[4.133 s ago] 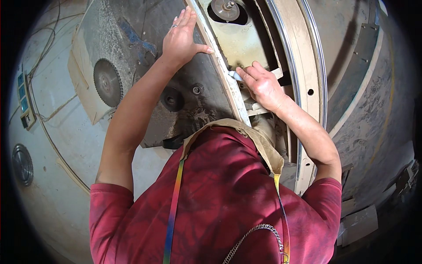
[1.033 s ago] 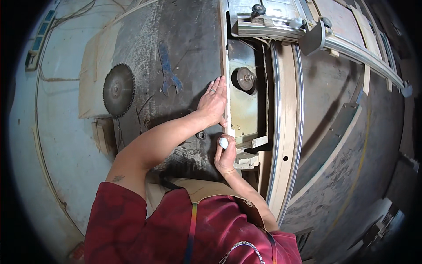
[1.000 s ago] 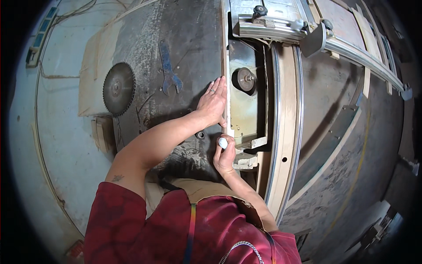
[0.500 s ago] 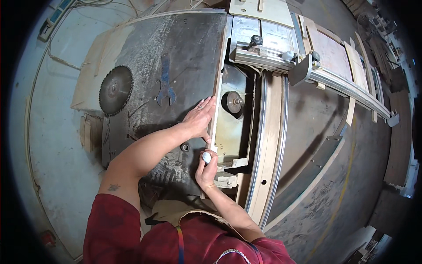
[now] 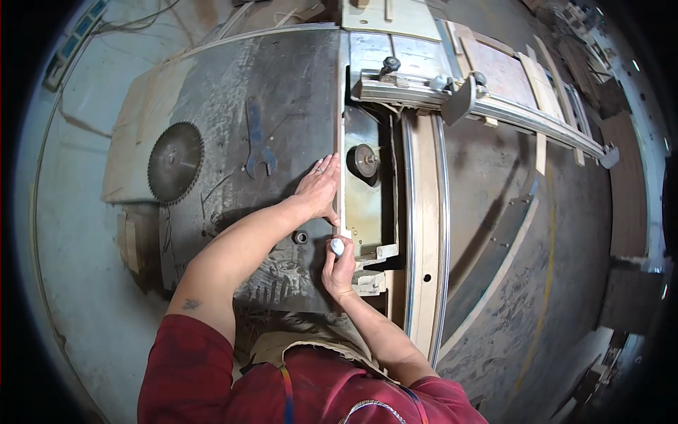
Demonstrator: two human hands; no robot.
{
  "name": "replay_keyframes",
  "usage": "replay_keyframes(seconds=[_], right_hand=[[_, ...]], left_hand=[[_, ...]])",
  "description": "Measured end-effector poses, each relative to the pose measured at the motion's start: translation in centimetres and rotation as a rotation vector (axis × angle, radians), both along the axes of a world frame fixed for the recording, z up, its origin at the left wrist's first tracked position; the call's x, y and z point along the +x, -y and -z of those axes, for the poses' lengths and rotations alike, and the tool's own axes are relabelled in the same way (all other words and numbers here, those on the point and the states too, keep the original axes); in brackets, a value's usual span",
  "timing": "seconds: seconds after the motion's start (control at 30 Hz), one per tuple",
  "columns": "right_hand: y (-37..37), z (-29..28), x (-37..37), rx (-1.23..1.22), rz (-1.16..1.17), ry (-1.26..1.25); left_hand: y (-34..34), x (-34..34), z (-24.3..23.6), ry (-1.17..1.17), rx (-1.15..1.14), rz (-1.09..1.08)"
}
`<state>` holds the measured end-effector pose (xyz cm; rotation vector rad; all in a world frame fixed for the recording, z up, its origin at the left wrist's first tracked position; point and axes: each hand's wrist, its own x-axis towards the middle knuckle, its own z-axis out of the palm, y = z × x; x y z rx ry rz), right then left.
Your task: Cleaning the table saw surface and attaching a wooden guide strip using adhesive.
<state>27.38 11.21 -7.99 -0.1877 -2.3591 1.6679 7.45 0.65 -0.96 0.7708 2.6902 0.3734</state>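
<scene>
My left hand lies with its fingers stretched along a thin strip at the right edge of the dark metal saw table. Just nearer to me, my right hand is closed around a tool's handle with a pale, rounded end. The rest of that tool is hidden by the fist and the edge. A round metal collar or nut sits on the table beside my left forearm. Farther left lie a toothed circular saw blade and an open-end wrench.
Right of the edge, an open cavity holds a round arbor flange. Beyond it runs a rail with a wooden middle. A metal fence with knobs crosses at the far right. Wood blocks stand below the table's left side.
The whole view has shifted slightly, moving the table and fence to the left in the picture. Both hands keep nearly the same places along the edge, with the same holds.
</scene>
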Motion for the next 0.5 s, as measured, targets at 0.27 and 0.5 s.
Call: replay_keyframes(seconds=[0.27,0.5], right_hand=[[0.8,0.7,0.6,0.096,0.079,-0.03],[1.0,0.7,0.5,0.102,0.093,-0.014]], left_hand=[[0.3,0.3,0.2,0.056,-0.07,-0.004],[0.0,-0.1,0.1,0.026,-0.154,0.027]])
